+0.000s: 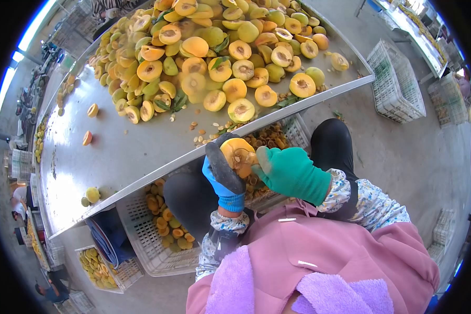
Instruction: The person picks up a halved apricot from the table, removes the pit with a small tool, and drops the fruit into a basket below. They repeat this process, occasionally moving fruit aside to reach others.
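My left hand [224, 168], in a blue glove with a dark grey palm, is wrapped round a halved orange fruit [237, 154], its cut face turned up. My right hand [290, 171], in a green glove, is closed at the fruit's right side, the thumb on top; what its fingers grip is too hidden to name. Both hands are just off the front edge of the metal table [136, 157]. Beyond them lies a large heap of halved fruit [193, 47], with leaves and loose pits near the edge.
A white crate of fruit halves [141, 230] stands below the table at the left, near my knee. Another crate holding dried-looking pieces [295, 131] is under my hands. An empty white crate [395, 83] stands at the right. People are partly visible at the far left.
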A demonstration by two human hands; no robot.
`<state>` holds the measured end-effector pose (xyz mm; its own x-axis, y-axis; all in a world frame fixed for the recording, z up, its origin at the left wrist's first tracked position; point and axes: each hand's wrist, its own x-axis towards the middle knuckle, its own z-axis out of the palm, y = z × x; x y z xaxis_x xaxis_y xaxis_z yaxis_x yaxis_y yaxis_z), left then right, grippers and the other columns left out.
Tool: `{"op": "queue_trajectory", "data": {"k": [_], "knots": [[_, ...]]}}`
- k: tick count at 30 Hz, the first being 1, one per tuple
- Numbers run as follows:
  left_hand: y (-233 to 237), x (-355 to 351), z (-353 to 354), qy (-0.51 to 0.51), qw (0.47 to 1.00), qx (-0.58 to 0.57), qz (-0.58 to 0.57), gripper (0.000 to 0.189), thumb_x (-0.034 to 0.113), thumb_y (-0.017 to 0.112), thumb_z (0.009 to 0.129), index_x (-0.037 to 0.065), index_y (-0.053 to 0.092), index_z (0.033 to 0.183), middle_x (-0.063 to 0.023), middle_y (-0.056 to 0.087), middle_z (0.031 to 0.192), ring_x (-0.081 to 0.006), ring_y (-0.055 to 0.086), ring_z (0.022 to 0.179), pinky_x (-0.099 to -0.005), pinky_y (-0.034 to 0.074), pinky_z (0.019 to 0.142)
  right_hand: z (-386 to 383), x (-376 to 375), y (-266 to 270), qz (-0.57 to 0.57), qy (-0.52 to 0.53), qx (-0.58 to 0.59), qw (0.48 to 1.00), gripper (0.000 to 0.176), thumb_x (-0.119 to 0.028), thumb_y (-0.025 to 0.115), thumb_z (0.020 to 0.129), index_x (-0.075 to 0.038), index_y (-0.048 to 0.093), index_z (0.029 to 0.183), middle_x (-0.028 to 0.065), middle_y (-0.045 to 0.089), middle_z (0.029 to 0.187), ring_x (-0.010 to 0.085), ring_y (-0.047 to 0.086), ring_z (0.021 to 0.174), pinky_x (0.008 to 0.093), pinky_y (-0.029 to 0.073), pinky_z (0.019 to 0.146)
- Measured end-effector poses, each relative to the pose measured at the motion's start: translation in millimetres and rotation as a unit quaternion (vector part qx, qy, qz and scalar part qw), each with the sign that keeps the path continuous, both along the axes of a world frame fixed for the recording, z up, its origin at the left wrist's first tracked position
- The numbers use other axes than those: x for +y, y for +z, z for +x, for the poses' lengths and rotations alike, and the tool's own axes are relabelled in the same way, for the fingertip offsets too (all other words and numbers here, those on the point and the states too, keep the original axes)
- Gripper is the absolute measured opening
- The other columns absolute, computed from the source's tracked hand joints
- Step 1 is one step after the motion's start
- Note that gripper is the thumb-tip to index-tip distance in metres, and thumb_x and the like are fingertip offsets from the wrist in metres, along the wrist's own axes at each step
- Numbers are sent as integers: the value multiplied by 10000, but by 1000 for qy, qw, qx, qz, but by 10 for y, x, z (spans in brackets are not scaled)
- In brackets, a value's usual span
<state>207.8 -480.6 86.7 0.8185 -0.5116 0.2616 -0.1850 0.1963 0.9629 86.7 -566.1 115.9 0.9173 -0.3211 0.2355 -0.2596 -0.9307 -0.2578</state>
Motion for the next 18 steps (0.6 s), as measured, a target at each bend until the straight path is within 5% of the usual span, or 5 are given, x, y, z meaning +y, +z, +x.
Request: {"op": "queue_trajectory", "data": {"k": [1,4,7,18], "knots": [[-3,-4,0,-9,991,122,-51,388,308,442,1022,-36,616,1068,-124,684,916,-189,648,815,-315,520,771,12,11,10,-11,3,12,1000,307,-325,637,897,-53,496,887,81,556,625,240,580,474,349,442,402],[30,34,26,-3,997,70,-28,523,416,421,1031,-55,640,1089,-104,676,982,-181,641,896,-317,518,846,60,-16,12,-13,12,10,1000,307,-325,636,898,-54,493,877,75,552,613,232,582,471,344,442,400],[-7,40,43,14,988,136,-70,514,414,444,1024,-58,637,1089,-109,676,982,-185,641,898,-320,522,839,121,-12,-31,12,21,-6,1000,305,-320,630,903,-53,487,868,89,562,605,250,594,475,360,451,405],[-37,44,65,60,992,87,-75,494,381,436,1032,-61,655,1048,-82,677,928,-148,633,811,-290,516,751,185,161,-194,193,-8,-49,980,309,-289,599,928,-19,457,882,164,588,591,368,610,528,451,478,459]]}}
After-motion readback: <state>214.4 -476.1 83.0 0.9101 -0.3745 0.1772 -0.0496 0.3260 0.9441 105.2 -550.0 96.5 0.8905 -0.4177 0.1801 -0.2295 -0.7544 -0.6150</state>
